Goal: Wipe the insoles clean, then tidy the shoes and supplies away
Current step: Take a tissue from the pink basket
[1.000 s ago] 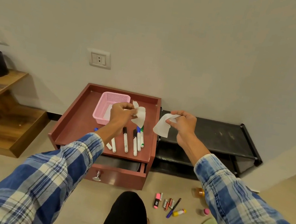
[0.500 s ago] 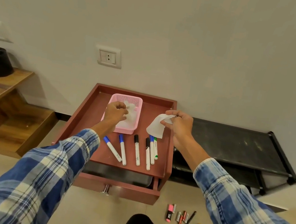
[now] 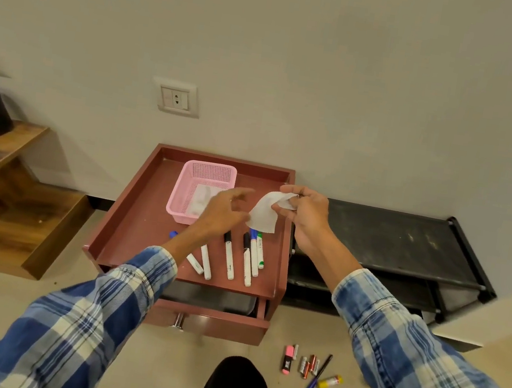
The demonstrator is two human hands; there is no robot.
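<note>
Right hand (image 3: 306,216) pinches white wipe (image 3: 262,218) by top edge; sheet hangs over markers (image 3: 230,259) on red tray (image 3: 143,227). Left hand (image 3: 222,210) spread, empty, just beside wipe, by pink basket (image 3: 182,189). Best: left takes free corner, opens sheet flat before wiping.

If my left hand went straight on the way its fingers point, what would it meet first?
Probably the crumpled white paper wipe pinched in the right hand; the left hand points at it, though depth is unclear.
</note>
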